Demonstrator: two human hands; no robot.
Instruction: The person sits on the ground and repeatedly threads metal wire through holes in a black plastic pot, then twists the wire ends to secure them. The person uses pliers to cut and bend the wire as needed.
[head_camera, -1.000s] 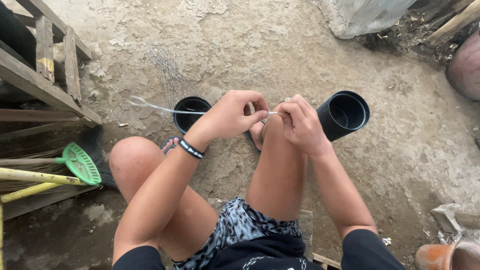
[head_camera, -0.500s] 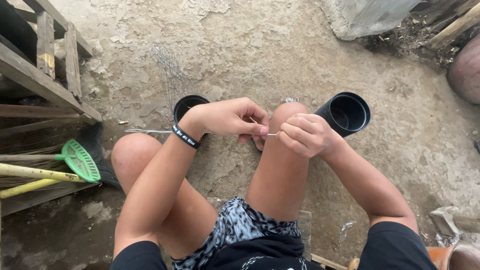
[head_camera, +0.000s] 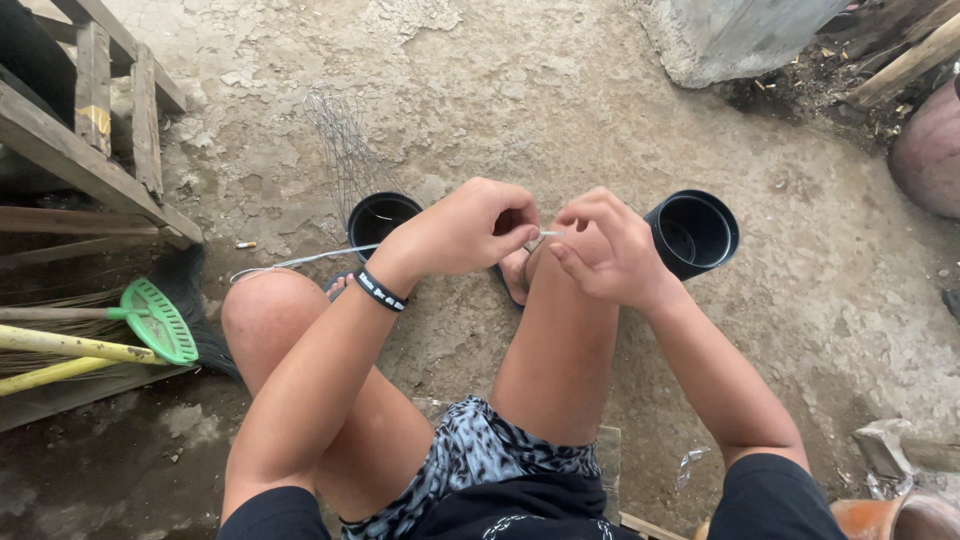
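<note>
While the person sat low with both knees raised, the left hand (head_camera: 470, 228) and the right hand (head_camera: 605, 248) met just above the right knee, close together but not quite touching. Both hands were closed in a pinch on a thin silvery wire (head_camera: 300, 260): the left hand's fingers curled down over it, and the right hand's thumb and forefinger nipped its short end in the small gap between the hands. From the left hand the wire ran away to the left, passing over the near edge of a black pot (head_camera: 380, 220) and ending beyond the left knee, above the floor. A dark wristband (head_camera: 381, 291) circled the left wrist.

That black pot stood upright on the rough concrete floor (head_camera: 500, 90), just beyond the left forearm, with a faint piece of wire mesh (head_camera: 345, 150) rising behind it. A second black pot (head_camera: 695, 232) lay tilted toward the camera just right of the right hand. At the far left were wooden slats (head_camera: 100, 90), and nearer, a green plastic rake head (head_camera: 160, 320) on a yellow handle (head_camera: 60, 345). An orange clay pot (head_camera: 880, 520) showed at the near right corner.
</note>
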